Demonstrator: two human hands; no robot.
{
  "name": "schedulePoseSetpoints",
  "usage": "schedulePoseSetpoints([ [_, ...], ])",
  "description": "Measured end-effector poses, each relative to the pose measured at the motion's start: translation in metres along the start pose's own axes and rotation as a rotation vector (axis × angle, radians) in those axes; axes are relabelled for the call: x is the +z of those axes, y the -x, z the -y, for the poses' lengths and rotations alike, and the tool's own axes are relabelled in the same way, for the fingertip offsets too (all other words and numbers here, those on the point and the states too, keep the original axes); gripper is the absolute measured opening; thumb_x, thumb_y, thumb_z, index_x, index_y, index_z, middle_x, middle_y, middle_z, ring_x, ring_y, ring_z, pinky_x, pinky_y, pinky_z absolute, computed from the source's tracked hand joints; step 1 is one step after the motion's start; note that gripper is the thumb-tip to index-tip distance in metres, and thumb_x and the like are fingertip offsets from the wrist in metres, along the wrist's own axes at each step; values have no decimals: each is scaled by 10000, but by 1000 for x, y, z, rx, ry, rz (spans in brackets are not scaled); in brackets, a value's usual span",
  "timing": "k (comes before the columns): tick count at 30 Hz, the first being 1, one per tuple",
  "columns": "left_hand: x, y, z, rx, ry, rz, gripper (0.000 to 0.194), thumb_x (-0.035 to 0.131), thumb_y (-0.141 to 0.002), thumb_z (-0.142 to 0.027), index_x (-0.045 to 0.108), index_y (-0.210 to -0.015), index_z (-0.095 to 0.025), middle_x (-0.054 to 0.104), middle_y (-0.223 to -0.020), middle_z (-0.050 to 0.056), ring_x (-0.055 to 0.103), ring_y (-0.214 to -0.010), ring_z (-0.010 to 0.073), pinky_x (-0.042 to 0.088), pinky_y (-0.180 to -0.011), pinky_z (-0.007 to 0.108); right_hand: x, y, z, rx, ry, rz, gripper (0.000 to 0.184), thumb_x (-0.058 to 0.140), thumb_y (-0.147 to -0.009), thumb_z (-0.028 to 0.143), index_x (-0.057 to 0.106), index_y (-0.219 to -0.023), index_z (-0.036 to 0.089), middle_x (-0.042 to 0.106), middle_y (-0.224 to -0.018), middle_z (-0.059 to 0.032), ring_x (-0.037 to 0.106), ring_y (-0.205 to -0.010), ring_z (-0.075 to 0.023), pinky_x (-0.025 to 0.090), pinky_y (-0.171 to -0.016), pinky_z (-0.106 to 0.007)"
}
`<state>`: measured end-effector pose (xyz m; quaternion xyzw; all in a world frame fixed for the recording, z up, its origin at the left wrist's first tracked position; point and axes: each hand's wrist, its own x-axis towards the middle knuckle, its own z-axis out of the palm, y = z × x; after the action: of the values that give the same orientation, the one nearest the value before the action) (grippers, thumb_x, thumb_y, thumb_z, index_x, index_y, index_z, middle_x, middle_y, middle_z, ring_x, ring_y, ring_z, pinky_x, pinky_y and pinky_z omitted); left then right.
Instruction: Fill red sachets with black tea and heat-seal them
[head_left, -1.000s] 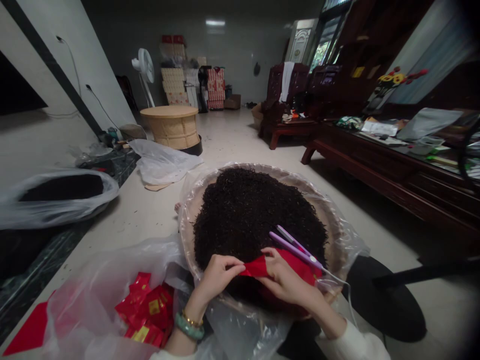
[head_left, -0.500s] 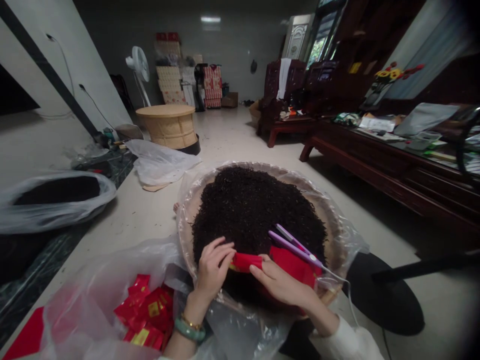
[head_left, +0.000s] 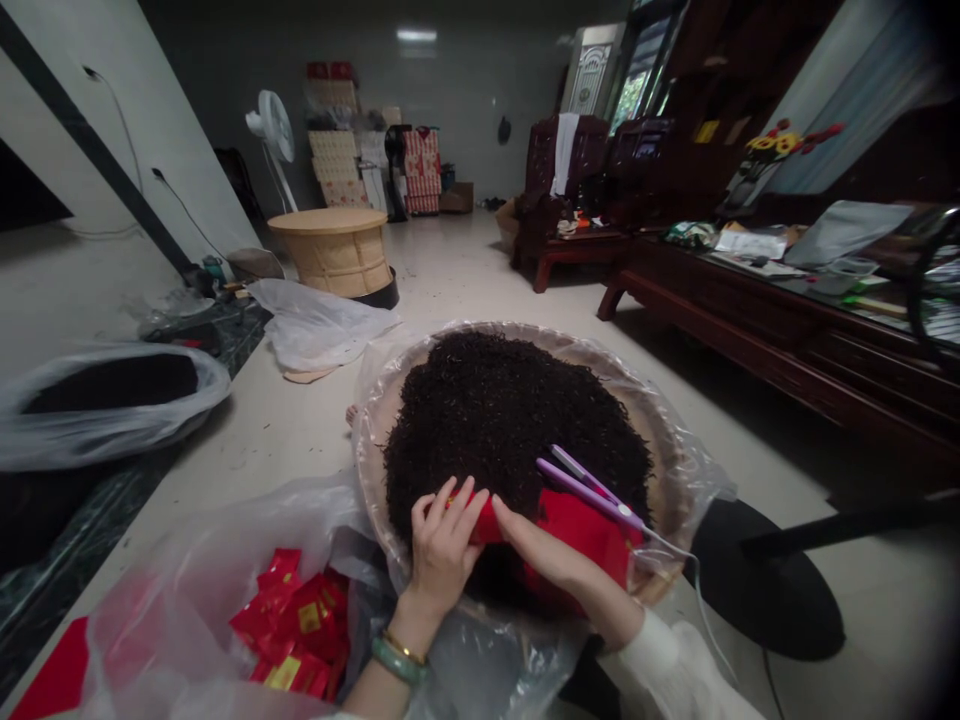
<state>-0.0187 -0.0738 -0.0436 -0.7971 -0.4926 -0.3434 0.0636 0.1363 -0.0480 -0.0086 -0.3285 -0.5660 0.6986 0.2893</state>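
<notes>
Both my hands are over the near side of a plastic-lined round basket [head_left: 671, 430] heaped with dark dry leaves [head_left: 510, 400] that look like loose tea. A small red packet [head_left: 487, 522] is held between them. My left hand [head_left: 446, 545] lies over its left part, fingers curled across the top. At its right end my right hand [head_left: 536, 548] grips it, the fingers partly hidden. A purple hair straightener [head_left: 589, 492], its plates apart, rests on the leaves and on a red sheet or stack of pouches [head_left: 577, 530] to the right of my hands.
At lower left a clear plastic bag [head_left: 180, 570] holds several red packets [head_left: 307, 615]. Another bag of dark leaves [head_left: 112, 385] stands further left. A white cord [head_left: 701, 590] trails right, near a black round stand base [head_left: 772, 590]. A dark wooden table [head_left: 750, 320] runs along the right.
My left hand has moved right and spread further over the red packet. My right hand has shifted slightly left, so less of the packet shows. The hair straightener stays put.
</notes>
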Motion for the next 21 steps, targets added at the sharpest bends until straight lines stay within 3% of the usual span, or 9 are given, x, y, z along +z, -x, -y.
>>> schedulePoseSetpoints([
  [6,-1,3,10,-86,-64,50,583,675,-729,-104,555,-1280,-252,645,-1268,76,522,-1191,337,393,-860,459,-1,-6,3,61,-174,78,821,297,-819,787,596,-1267,167,626,-1258,-133,436,-1309,-260,153,-1146,-463],
  [10,1,4,19,-159,-33,-3,598,669,-696,-58,577,-1261,-232,666,-1231,79,586,-997,298,467,-823,445,-14,-1,13,110,-151,-25,862,262,-807,808,590,-1270,159,652,-1219,-150,424,-1319,-284,46,-1150,-497],
  [12,4,4,23,-177,22,-37,600,666,-699,-58,572,-1265,-229,676,-1211,70,587,-955,275,499,-830,429,-23,3,18,108,-138,-75,852,268,-813,800,562,-1293,160,651,-1220,-154,450,-1298,-289,93,-1142,-518],
  [14,6,5,26,-195,73,-60,598,665,-704,-61,565,-1270,-224,683,-1194,64,585,-947,259,519,-846,410,-31,5,20,59,-105,-112,822,251,-836,777,541,-1310,171,640,-1235,-162,502,-1250,-299,234,-1097,-540],
  [17,8,7,29,-249,120,-88,578,665,-698,-70,581,-1249,-225,702,-1137,59,592,-941,247,540,-844,388,-40,9,14,-76,232,-256,686,300,-885,692,529,-1323,217,585,-1313,-147,501,-1252,-293,323,-1062,-525],
  [19,8,7,32,-302,144,-104,552,665,-695,-88,601,-1224,-229,710,-1092,57,603,-931,238,547,-841,380,-42,10,3,-160,667,-311,638,438,-870,630,470,-1378,247,456,-1442,-128,343,-1369,-301,244,-1112,-533],
  [21,7,6,36,-361,172,-126,510,661,-704,-120,618,-1201,-228,713,-1046,56,618,-917,227,549,-842,373,-39,10,-12,-178,1089,-258,780,592,-789,601,368,-1446,246,272,-1543,-133,140,-1436,-343,153,-1130,-576],
])
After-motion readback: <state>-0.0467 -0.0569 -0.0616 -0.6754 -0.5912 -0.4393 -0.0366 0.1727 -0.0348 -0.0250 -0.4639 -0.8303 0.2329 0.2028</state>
